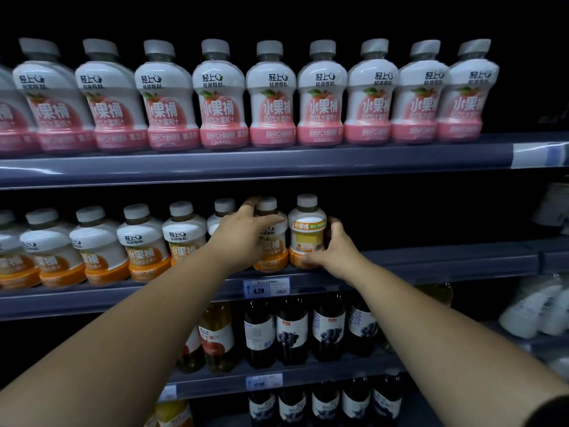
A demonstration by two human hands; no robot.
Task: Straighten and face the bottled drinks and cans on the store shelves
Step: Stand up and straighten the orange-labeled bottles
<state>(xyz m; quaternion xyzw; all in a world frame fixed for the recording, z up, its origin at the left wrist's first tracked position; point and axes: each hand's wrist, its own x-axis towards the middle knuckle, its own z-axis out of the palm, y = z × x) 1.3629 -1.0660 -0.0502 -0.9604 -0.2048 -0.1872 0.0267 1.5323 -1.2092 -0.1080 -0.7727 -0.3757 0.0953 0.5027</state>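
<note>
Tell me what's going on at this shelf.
A person is facing the orange bottles on the middle shelf. The right hand grips the end bottle, whose label is turned away from the front. The left hand holds the next bottle beside it, which faces forward. The pink bottles above all face front, and dark bottles stand below.

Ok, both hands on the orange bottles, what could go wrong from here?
The end bottle, gripped by the right hand, stands near the shelf edge with no neighbour on its right; turning it could tip it off. The left hand, gripping the next bottle, might nudge the row beside it.
</note>
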